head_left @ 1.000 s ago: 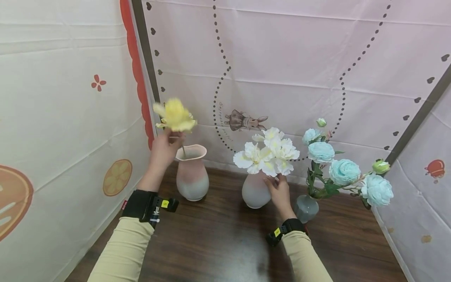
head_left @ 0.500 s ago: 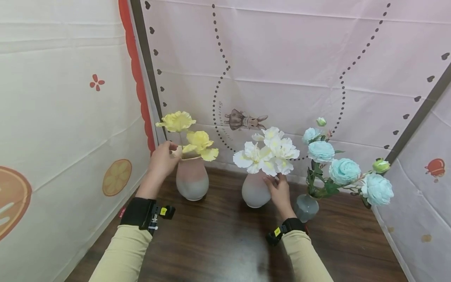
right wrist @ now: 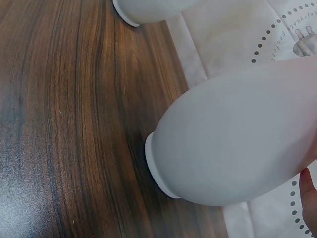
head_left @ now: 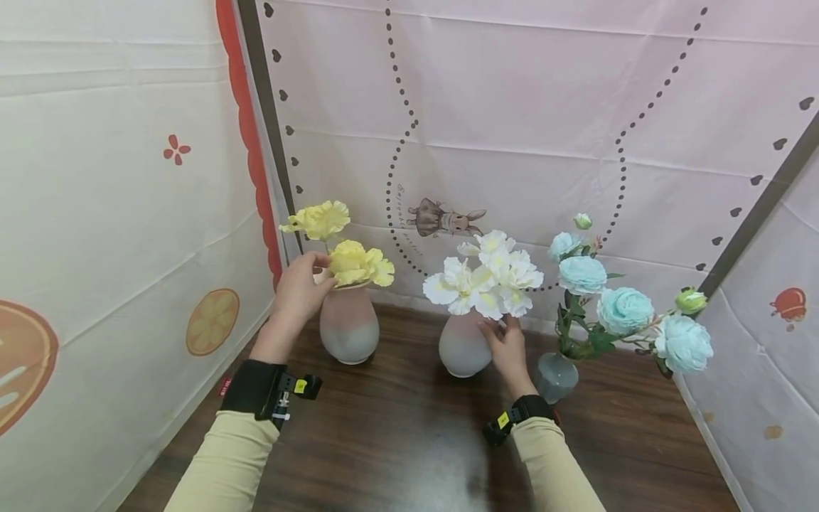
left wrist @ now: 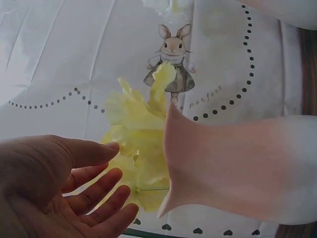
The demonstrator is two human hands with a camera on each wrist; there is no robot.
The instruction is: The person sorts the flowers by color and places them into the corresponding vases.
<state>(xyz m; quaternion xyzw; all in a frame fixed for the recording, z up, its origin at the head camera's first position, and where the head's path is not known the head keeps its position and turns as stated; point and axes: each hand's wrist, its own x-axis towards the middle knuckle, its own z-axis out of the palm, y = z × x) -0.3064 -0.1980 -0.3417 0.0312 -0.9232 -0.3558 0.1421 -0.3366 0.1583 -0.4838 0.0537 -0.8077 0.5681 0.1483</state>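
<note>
In the head view, two yellow flowers [head_left: 350, 262] stand in the left pink-and-white vase [head_left: 349, 328], one higher than the other. My left hand [head_left: 299, 290] is at the left side of that vase's mouth, thumb and fingers beside the petals. The left wrist view shows this hand [left wrist: 74, 183] with fingers loosely bent and spread, the thumb tip over a petal. My right hand [head_left: 508, 353] holds the neck of the middle vase [head_left: 462, 348], below its white flowers [head_left: 489, 276]. Petals hide part of that grip; the right wrist view shows only a sliver of the hand.
A small grey-blue vase [head_left: 557, 378] with pale blue flowers [head_left: 625, 313] stands close to my right wrist, its stems leaning right. All vases are on a dark wooden table [head_left: 409, 441]. Printed cloth [head_left: 525, 99] hangs behind and at both sides.
The left hand has brought a yellow flower down into the left vase. Since half a second ago, the lower yellow bloom has shifted slightly left and up. The right hand has stayed put.
</note>
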